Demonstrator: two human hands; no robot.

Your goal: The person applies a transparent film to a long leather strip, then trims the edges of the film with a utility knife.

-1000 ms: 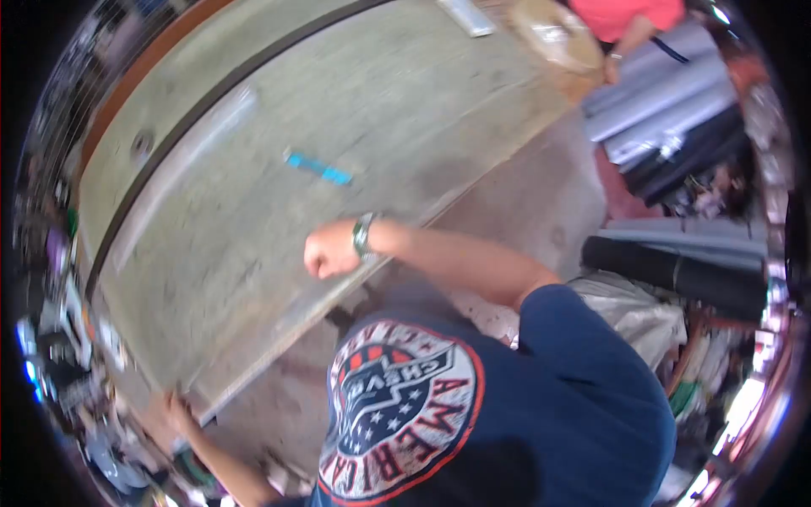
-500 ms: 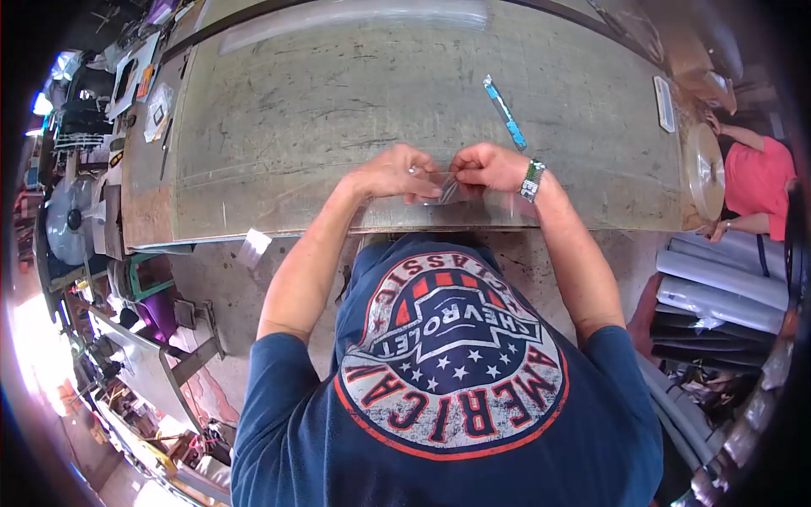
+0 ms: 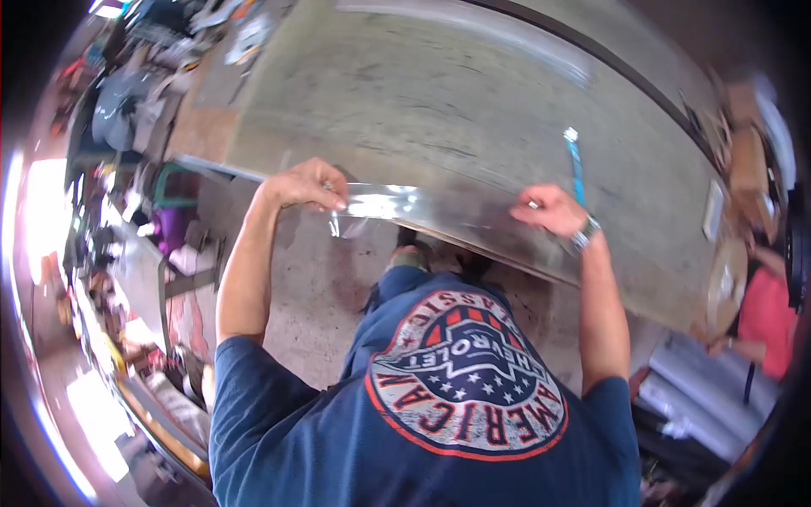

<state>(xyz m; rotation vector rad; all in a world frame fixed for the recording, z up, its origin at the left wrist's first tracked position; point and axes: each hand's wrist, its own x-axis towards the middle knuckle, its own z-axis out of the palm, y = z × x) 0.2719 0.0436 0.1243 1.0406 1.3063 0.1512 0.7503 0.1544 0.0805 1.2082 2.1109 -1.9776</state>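
We find the counter point(image 3: 380, 101) spanning the upper frame. Along its near edge, at centre frame, a clear strip point(image 3: 380, 203) extends between two hands. We judge it light, flexible, slippery and prone to creasing, best held by its ends. The left hand point(image 3: 306, 186) pinches the left end; the right hand point(image 3: 549, 209) has its fingers narrowed on the right end. Just beyond lies a blue item point(image 3: 577, 169).

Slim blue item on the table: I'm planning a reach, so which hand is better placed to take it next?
Probably the right hand: it is close to the slim blue item, while the left hand is farther away, gripping the clear plastic strip. The right seems to pinch it too.
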